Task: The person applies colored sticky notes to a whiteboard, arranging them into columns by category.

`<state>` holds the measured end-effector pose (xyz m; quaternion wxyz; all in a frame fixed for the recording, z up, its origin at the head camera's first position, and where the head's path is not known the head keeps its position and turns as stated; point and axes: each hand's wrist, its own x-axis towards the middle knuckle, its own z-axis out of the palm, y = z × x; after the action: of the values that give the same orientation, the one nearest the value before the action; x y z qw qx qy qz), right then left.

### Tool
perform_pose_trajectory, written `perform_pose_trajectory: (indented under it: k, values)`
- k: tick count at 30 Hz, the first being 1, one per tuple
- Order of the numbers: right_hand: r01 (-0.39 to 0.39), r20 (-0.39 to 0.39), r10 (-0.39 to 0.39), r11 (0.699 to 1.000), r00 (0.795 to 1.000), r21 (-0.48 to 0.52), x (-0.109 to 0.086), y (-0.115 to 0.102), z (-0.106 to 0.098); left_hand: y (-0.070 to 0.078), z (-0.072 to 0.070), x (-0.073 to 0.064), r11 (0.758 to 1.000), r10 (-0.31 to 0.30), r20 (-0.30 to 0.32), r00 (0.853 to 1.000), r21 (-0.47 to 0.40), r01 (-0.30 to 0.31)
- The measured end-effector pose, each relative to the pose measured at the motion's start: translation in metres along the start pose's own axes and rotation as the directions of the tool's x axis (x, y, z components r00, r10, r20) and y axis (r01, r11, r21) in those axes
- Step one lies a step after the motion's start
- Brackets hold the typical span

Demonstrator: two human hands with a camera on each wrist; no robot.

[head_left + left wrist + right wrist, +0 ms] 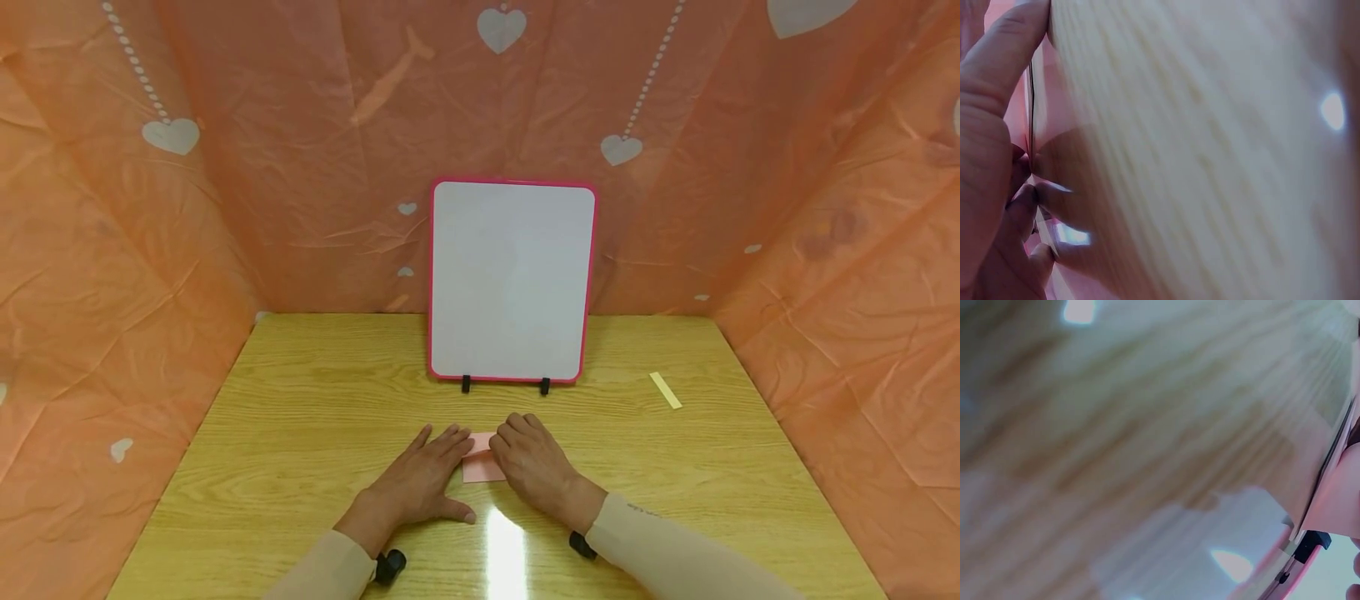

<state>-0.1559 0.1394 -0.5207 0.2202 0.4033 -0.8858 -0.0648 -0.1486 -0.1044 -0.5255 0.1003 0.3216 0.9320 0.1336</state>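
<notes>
A small pink sheet of paper (pixel 482 472) lies on the table between the two hands, with a crease line running across it. My left hand (pixel 420 479) rests flat at its left edge, fingers nearly straight and thumb spread toward me. On the other side my right hand (pixel 534 462), fingers curled, pinches the paper at its upper right part and covers that corner. From the right wrist, a pink paper flap (pixel 1333 506) shows standing up off the table. The left wrist view has the left thumb (pixel 997 56) close above the wood.
A whiteboard (pixel 512 279) with a pink frame stands upright behind the hands on two black feet (pixel 545 386). Off to the right lies a pale yellow strip (pixel 665 391). Orange-pink sheeting (pixel 300 167) with white hearts encloses the wooden table (pixel 300 400) at the back and sides.
</notes>
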Motion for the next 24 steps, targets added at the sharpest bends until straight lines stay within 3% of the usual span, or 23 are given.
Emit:
perform_pose_trajectory:
  k: [14,24]
  values:
    - [0.009,0.024,-0.009,1.0,1.0,-0.008,-0.0004,-0.0011,0.0,0.0018,-0.0023,-0.001,1.0,0.01,0.001,1.0,0.021,-0.01]
    - [0.005,-0.017,-0.005,1.0,1.0,0.002,-0.002,-0.0025,0.0034,0.0013,-0.0011,-0.0024,1.0,0.022,-0.013,1.0,0.01,-0.022]
